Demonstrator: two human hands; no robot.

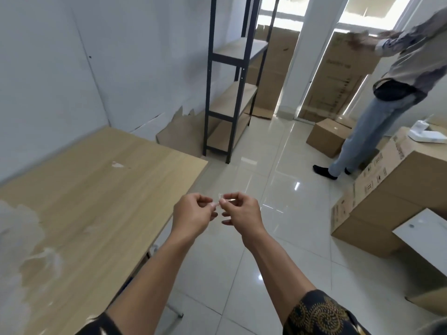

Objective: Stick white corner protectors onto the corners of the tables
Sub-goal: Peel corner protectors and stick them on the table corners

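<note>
The glossy pale tile floor (278, 165) lies open to the right of the light wooden worktop (96, 189). Just beyond its long edge, my left hand (193, 213) and right hand (242, 211) together pinch a small whitish corner protector (220, 198) above the floor.

This looks like a small office or storeroom that is being fitted out, not a lived-in home. A light wood-topped bench (96, 189) stands against a plain white wall (48, 68), and beside it is a tall black metal-framed shelving unit (232, 93) with matching light wood boards. The floor (278, 165) is glossy pale tile. Shipping cartons fill the rest: tall cardboard cartons (338, 81) lean by the bright window, a small box (326, 136) sits on the tiles, a big printed carton (387, 189) stands at the right, and flattened cardboard (176, 136) is propped behind the bench. Another person (377, 117) stands in socks, handling one of the tall cartons.
</note>
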